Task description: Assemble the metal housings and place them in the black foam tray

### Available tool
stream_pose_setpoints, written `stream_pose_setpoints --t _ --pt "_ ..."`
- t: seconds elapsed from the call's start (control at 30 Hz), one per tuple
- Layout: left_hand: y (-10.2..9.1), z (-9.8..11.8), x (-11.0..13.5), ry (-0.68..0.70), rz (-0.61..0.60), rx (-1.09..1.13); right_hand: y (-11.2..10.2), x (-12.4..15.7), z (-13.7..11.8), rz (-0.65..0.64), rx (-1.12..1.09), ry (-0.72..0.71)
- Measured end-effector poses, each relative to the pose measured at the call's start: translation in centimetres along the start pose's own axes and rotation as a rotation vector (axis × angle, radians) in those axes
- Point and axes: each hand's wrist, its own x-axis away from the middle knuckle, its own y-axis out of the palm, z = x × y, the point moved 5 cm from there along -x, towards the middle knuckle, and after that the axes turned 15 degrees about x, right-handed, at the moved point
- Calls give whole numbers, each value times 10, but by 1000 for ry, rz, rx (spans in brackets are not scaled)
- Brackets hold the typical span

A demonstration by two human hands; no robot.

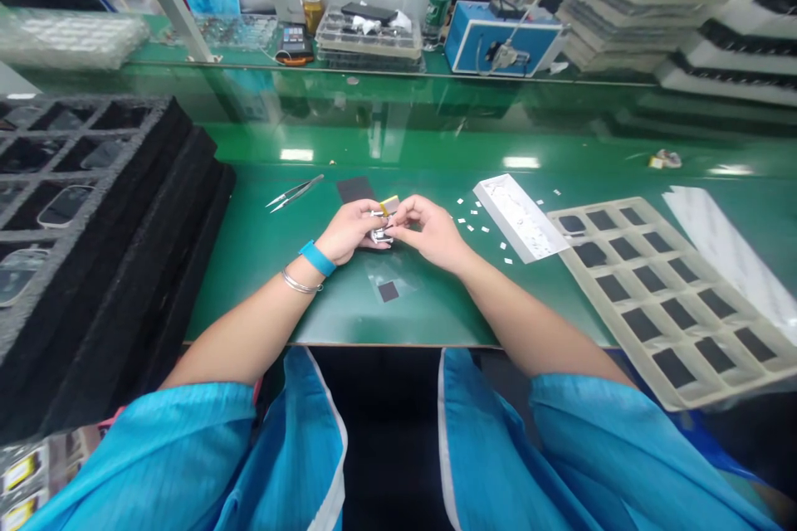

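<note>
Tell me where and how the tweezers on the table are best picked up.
Probably grip the tweezers at mid-length, across both legs, coming from above and the right, where the left hand is. They lie flat, joined end to the right, slim tips spread at the left.

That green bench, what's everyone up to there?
At the green bench, a person holds a small silvery part in the left hand. The right hand meets it; whether it pinches or just touches is too small to tell. Tweezers lie to the left. To the right are scattered white bits, an open white box and a beige tray with dark pieces in its compartments.
</note>
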Motion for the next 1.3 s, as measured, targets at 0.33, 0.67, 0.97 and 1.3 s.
stream_pose_setpoints --t 0.33,0.67,0.97,1.3 --pt "-1 1 1 0 -15 -40 -3 5 -16 71 173 -85" --pt "-2 2 1 5 -18 -27 -1 3 -8 19 39 -24" --pt "-2 1 0 3 -11 -18 0 4 -10 55 94 -21" --pt "-1 1 2 7 -5 31 2 7 -16 109 330 -149"
